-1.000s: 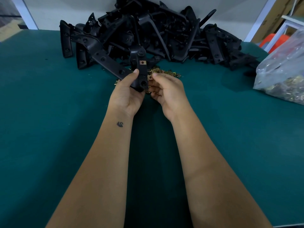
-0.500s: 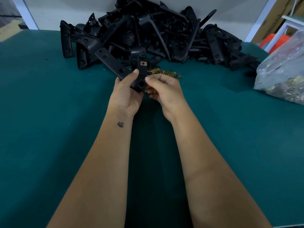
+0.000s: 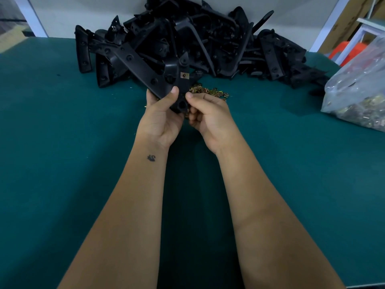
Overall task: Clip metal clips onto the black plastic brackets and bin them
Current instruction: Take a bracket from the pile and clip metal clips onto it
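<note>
My left hand (image 3: 161, 119) grips a long black plastic bracket (image 3: 145, 68) by its near end, thumb on top, holding it up over the green table. One brass metal clip (image 3: 184, 75) sits clipped on the bracket's upright tab. My right hand (image 3: 208, 114) is beside it with curled fingers, thumb and forefinger pinching at the bracket's lower right edge; something small and brass shows under its fingers. A small heap of loose brass clips (image 3: 208, 92) lies on the table just behind my right hand.
A big pile of black brackets (image 3: 208, 42) fills the back of the green table (image 3: 62, 163). A clear plastic bag of metal clips (image 3: 358, 97) lies at the right edge. An orange stool (image 3: 343, 52) and white frame stand beyond the table.
My right hand has shifted slightly up against the bracket's lower edge, and the bracket has tilted a little in my left hand. The clip on the tab stays in place.
</note>
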### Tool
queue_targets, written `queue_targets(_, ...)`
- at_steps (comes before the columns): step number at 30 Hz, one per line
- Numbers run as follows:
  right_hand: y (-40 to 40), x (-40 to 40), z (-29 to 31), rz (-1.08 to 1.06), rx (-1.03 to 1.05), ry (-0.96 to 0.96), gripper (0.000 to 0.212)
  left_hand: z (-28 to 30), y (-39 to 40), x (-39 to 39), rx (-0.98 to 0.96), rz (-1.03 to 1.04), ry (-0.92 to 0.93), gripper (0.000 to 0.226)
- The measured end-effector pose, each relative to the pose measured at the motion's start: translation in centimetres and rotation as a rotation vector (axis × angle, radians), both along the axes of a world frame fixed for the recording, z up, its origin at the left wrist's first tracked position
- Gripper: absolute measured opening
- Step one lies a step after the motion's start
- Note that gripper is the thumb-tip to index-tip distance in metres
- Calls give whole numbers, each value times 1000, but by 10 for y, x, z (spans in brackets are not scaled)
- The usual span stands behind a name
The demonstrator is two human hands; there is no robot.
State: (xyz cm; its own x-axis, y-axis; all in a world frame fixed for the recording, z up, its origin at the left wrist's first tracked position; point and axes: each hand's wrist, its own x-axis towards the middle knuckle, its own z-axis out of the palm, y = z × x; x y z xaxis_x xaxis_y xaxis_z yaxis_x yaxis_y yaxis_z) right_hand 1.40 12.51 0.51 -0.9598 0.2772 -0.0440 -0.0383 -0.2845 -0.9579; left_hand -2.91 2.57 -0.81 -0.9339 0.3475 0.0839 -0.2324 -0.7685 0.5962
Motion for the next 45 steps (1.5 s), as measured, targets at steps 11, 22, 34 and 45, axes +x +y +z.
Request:
queue_targets(11, 9, 4, -7, 180, -140, 4, 39, 0, -10, 0, -11, -186, -163, 42)
queue_targets(22, -1, 1, -5, 39, 55, 33, 29, -2, -1, 3, 25, -80, -186, 34)
queue_targets(34, -22, 3, -9, -332, 867, 232, 22, -4, -1, 3, 318, -51, -213, 24)
queue_targets(45, -20, 7, -5, -457, 1118, 323, 29, -3, -1, 5, 304, -87, -197, 22)
